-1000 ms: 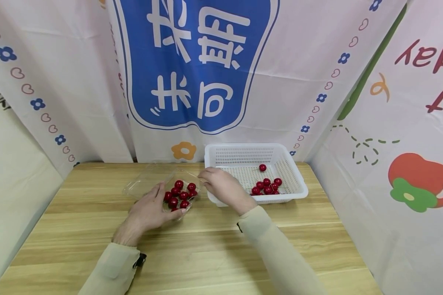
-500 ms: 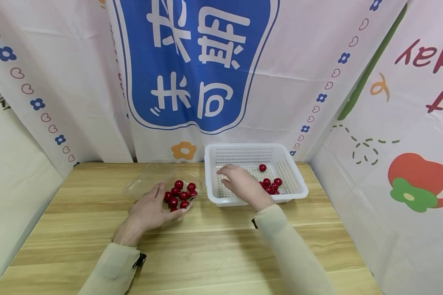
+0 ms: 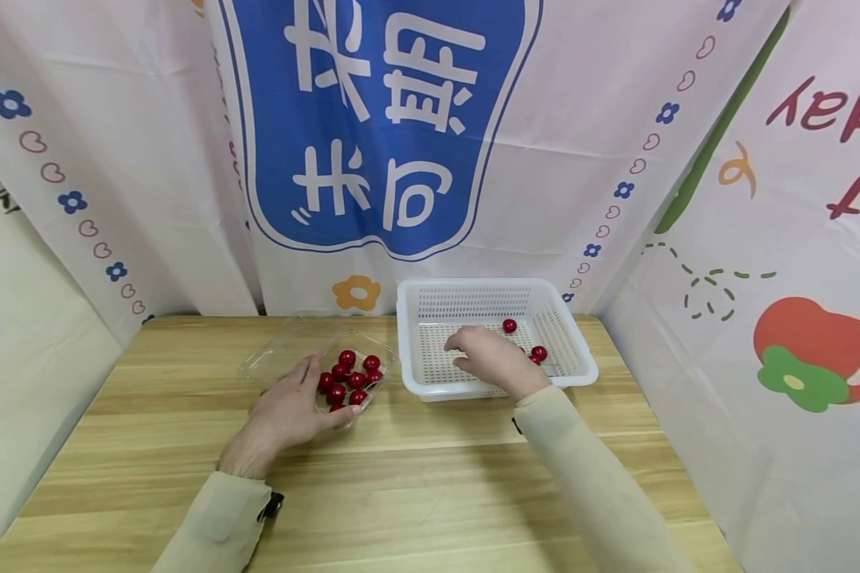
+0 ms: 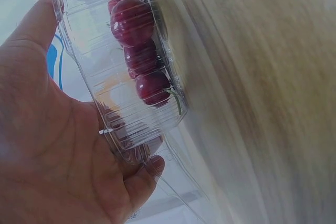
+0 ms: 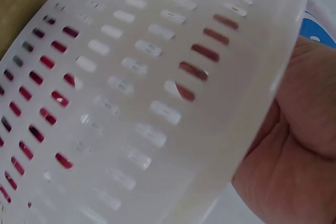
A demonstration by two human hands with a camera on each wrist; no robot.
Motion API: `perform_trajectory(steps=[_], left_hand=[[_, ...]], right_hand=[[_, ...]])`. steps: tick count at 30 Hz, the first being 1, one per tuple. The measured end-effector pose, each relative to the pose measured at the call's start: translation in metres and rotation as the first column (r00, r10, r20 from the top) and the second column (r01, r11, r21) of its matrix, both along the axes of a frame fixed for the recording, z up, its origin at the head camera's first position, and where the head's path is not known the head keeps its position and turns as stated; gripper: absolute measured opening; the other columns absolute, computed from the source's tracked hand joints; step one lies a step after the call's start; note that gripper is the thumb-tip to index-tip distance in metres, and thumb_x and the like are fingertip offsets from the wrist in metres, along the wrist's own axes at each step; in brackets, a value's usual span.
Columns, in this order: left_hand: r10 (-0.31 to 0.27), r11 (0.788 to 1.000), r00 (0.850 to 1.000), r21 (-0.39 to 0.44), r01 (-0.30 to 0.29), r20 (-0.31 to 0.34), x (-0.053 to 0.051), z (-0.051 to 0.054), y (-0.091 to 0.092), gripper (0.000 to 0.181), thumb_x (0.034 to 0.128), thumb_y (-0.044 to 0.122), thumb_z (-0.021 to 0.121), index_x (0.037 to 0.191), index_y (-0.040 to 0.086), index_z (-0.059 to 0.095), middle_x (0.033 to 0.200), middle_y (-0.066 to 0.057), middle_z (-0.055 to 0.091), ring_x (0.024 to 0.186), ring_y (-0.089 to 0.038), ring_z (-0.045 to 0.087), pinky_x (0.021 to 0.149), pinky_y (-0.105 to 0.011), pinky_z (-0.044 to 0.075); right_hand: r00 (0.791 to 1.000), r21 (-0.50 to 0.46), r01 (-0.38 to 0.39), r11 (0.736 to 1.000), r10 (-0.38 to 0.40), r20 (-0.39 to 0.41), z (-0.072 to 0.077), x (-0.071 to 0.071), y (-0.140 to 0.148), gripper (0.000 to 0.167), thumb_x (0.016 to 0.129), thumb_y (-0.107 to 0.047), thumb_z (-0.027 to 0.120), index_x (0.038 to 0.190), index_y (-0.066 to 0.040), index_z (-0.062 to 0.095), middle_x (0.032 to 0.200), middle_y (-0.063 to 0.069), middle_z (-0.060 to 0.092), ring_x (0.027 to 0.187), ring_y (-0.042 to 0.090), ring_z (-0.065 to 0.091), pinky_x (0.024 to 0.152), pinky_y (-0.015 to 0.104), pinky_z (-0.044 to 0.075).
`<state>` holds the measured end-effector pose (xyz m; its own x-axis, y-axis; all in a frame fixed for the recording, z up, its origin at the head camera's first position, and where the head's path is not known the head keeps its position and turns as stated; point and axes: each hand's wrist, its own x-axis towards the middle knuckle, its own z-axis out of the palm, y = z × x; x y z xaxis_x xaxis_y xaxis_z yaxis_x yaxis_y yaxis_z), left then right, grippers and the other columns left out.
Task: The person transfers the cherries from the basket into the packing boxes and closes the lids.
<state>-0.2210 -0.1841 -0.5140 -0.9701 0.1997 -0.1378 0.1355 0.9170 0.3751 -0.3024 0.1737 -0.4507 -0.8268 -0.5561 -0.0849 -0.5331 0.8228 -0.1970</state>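
A clear plastic clamshell box [image 3: 390, 354] with several red cherries [image 3: 356, 380] in it stands on the wooden table. My left hand [image 3: 283, 410] holds this box between thumb and fingers; the left wrist view shows the thumb [image 4: 39, 22] at one end of the rim and fingers curled at the other. My right hand [image 3: 493, 358] reaches over the front rim into a white slotted basket [image 3: 410, 334], fingers loosely bent, with nothing visible in them. Cherries [image 3: 539, 352] lie in the basket, partly hidden by that hand. In the right wrist view, the basket wall hides the fingers.
The box's transparent lid [image 3: 272, 354] lies folded back at the left. One lone cherry [image 3: 510, 325] sits near the back of the basket. A printed cloth [image 3: 358, 199] hangs behind the table [image 3: 401, 493], and another at the right.
My right hand has moved from the box's right edge rightward into the basket, and now covers some of the cherries there. The left hand and box have stayed in place.
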Motion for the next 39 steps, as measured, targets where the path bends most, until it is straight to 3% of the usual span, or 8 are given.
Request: perform_trajectory(steps=[8, 15, 24, 33, 39], left_hand=[[0.003, 1.0, 1.0, 0.009, -0.003, 0.003, 0.001, -0.001, -0.001, 0.144, 0.0976, 0.093, 0.069, 0.183, -0.011, 0.017, 0.189, -0.042, 0.022, 0.171, -0.067, 0.035, 0.134, -0.08, 0.043], [0.004, 1.0, 1.0, 0.012, -0.004, 0.008, 0.001, -0.001, -0.001, 0.143, 0.0984, 0.092, 0.069, 0.183, -0.011, 0.017, 0.189, -0.041, 0.021, 0.171, -0.067, 0.034, 0.136, -0.08, 0.041], [0.004, 1.0, 1.0, 0.01, -0.004, 0.014, 0.001, -0.002, -0.001, 0.142, 0.0993, 0.091, 0.069, 0.183, -0.011, 0.016, 0.19, -0.041, 0.019, 0.172, -0.067, 0.033, 0.136, -0.08, 0.04], [0.004, 1.0, 1.0, 0.003, -0.004, 0.013, 0.001, -0.001, 0.0, 0.143, 0.0987, 0.092, 0.068, 0.183, -0.01, 0.016, 0.19, -0.04, 0.019, 0.172, -0.067, 0.034, 0.135, -0.08, 0.042], [0.008, 1.0, 1.0, 0.007, -0.008, 0.015, 0.001, 0.0, 0.0, 0.143, 0.0984, 0.093, 0.068, 0.183, -0.01, 0.016, 0.191, -0.04, 0.019, 0.171, -0.067, 0.034, 0.135, -0.08, 0.042]], right_hand=[[0.999, 0.072, -0.012, 0.997, 0.009, 0.05, -0.001, -0.002, 0.009, 0.03, 0.107, -0.004, 0.083, 0.136, -0.003, 0.085, 0.14, 0.014, 0.086, 0.136, 0.036, 0.08, 0.123, 0.052, 0.063], [0.988, 0.108, -0.004, 0.994, -0.012, 0.153, 0.0, -0.004, 0.021, 0.025, 0.107, 0.0, 0.079, 0.13, -0.003, 0.086, 0.13, 0.013, 0.087, 0.123, 0.03, 0.08, 0.115, 0.051, 0.066], [0.953, 0.158, 0.086, 0.984, -0.128, 0.276, -0.003, -0.012, 0.034, 0.032, 0.113, 0.004, 0.066, 0.129, -0.012, 0.088, 0.122, 0.007, 0.082, 0.109, 0.019, 0.068, 0.11, 0.046, 0.063], [0.95, 0.157, 0.089, 0.984, -0.131, 0.282, -0.01, -0.019, 0.036, 0.023, 0.106, 0.004, 0.071, 0.115, -0.011, 0.087, 0.107, 0.005, 0.079, 0.097, 0.018, 0.064, 0.093, 0.038, 0.058], [0.955, 0.131, 0.072, 0.989, -0.106, 0.278, -0.015, -0.022, 0.035, 0.011, 0.108, -0.003, 0.08, 0.107, -0.011, 0.086, 0.108, 0.004, 0.081, 0.097, 0.018, 0.066, 0.094, 0.038, 0.061]])
